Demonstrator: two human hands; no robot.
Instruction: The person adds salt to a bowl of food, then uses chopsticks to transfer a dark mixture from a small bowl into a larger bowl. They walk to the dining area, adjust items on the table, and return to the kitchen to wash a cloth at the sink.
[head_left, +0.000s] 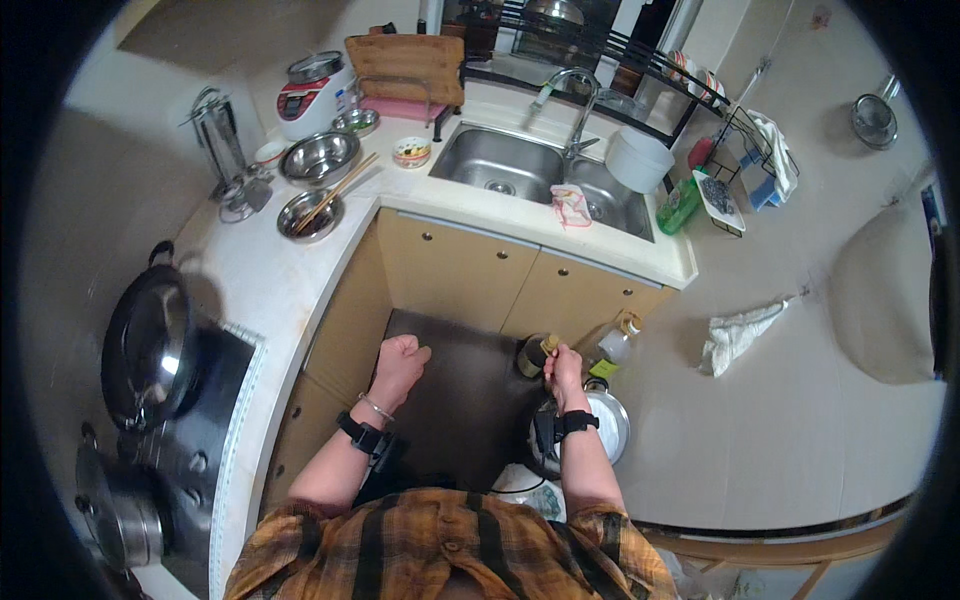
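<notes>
My left hand (403, 365) is closed in a fist in front of me, above the dark floor, with nothing visible in it. A bracelet and a black wrist strap circle that wrist. My right hand (565, 367) is curled shut too, with no held thing showing. Behind its fingers in the view stands a dark bottle with a yellow cap (531, 357), low by the cabinet; the hand hides part of it. A clear plastic jug (616, 343) stands beside that bottle. Beneath my right forearm is a round metal pot (619, 420), partly covered by the arm.
A double steel sink (495, 161) with a cloth (571, 205) lies ahead. Steel bowls (321, 159), one bowl with chopsticks (324, 199), and a rice cooker (315, 97) occupy the left counter. A wok (150, 349) and a pot (120, 510) sit by the stove. A plastic bag (529, 487) lies near me.
</notes>
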